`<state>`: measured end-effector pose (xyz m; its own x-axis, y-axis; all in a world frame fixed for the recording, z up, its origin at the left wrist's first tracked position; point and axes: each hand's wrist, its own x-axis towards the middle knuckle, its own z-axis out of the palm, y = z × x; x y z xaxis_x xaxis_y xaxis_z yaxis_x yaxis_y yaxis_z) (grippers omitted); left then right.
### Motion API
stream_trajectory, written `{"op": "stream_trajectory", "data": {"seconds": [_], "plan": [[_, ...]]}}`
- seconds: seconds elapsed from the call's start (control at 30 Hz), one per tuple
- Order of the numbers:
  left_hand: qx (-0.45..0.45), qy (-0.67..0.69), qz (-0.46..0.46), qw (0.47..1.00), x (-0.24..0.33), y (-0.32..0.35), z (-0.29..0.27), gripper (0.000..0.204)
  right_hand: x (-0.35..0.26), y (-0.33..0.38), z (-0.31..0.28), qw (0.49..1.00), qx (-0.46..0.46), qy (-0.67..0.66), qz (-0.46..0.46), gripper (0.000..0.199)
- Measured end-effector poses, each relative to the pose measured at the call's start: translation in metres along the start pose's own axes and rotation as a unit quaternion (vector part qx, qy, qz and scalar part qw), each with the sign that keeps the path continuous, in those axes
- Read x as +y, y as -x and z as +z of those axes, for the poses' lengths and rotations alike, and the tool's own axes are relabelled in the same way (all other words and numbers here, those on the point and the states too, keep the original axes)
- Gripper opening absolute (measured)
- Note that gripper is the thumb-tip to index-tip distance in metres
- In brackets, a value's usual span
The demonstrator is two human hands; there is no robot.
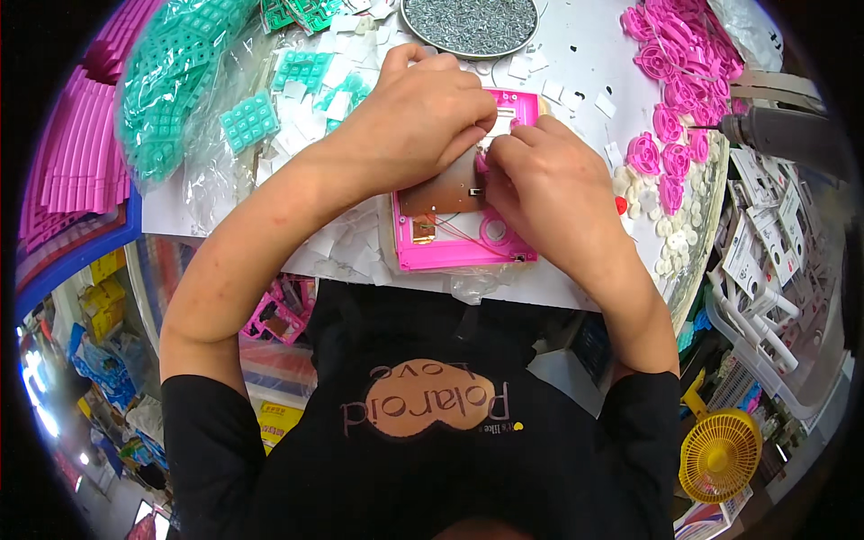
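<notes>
A bright pink plastic housing (454, 258) lies at the table's near edge, its inside facing up. A brown circuit board (436, 193) sits in it, with thin red wires running to the lower part of the housing. My left hand (423, 112) is closed over the upper left of the housing, its fingertips curled down at the board's far edge. My right hand (553, 184) reaches in from the right, closed with thumb and fingers in a pinch at the board's right edge. A bit of pink shows by those fingertips; what either hand holds is hidden.
A round dish of small metal screws (472, 27) stands beyond the housing. Teal rubber keypads (247, 121) and white paper pieces lie left. On the right are pink plastic parts (643, 153), white round pieces (670, 238) and a grey electric screwdriver (783, 135) pointing inward.
</notes>
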<state>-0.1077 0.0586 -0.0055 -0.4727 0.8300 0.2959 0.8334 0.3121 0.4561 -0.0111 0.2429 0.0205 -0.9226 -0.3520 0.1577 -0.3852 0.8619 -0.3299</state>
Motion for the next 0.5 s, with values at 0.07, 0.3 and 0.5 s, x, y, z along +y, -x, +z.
{"op": "stream_trajectory", "data": {"seconds": [0.07,0.3,0.5], "plan": [[-0.008,-0.003,0.029,1.000,-0.001,-0.001,-0.001,0.006,0.000,0.004,0.000,0.999,0.028,-0.014,-0.002,0.011],[-0.048,-0.133,0.075,0.987,0.011,-0.011,0.001,0.009,-0.006,0.016,0.000,0.998,0.018,-0.046,0.030,0.011],[-0.078,-0.182,0.069,0.978,0.027,-0.013,0.003,0.016,-0.010,0.011,-0.008,0.999,0.029,0.007,0.027,0.011]]}}
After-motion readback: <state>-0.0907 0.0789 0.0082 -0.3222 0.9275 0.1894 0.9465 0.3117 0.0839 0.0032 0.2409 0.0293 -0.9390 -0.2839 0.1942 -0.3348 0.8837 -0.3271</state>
